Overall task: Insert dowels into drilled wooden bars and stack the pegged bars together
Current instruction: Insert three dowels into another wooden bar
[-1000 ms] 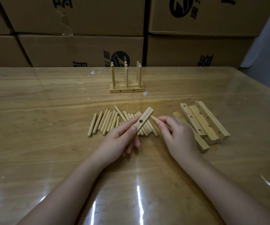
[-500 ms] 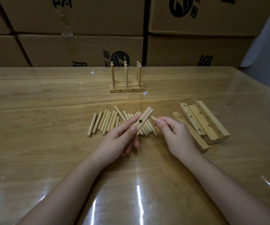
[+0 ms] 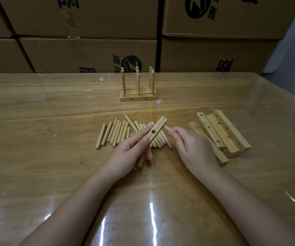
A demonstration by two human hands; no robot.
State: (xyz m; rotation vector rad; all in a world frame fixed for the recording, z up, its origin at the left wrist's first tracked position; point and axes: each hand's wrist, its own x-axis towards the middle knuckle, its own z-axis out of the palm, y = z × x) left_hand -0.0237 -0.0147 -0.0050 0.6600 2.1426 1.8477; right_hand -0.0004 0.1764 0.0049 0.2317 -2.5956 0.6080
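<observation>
- Step in hand: pegging a fresh bar. The left hand [image 3: 130,153] grips a drilled bar [image 3: 158,129] between thumb and fingers. The bar is tilted over the right end of the dowel row [image 3: 118,132], with one hole facing up.
- The right hand [image 3: 192,148] pinches a single dowel [image 3: 168,128] at its fingertips, just right of the dowel row. The dowel tip sits close behind the bar and, by judgement, is not yet seated in a hole.
- Next move: line the dowel tip up with a hole and press straight along the hole axis, with the left hand steadying the bar.
- Spare bars [image 3: 228,134] lie piled to the right of the dowel row. The pegged stack [image 3: 138,94] stands beyond it, well apart.
- Room: on the near side of the dowel row only the forearms cross the desk [image 3: 54,166] — ample working space. Cardboard boxes [image 3: 89,50] wall off the far edge, and the right edge lies past the spare bars.
</observation>
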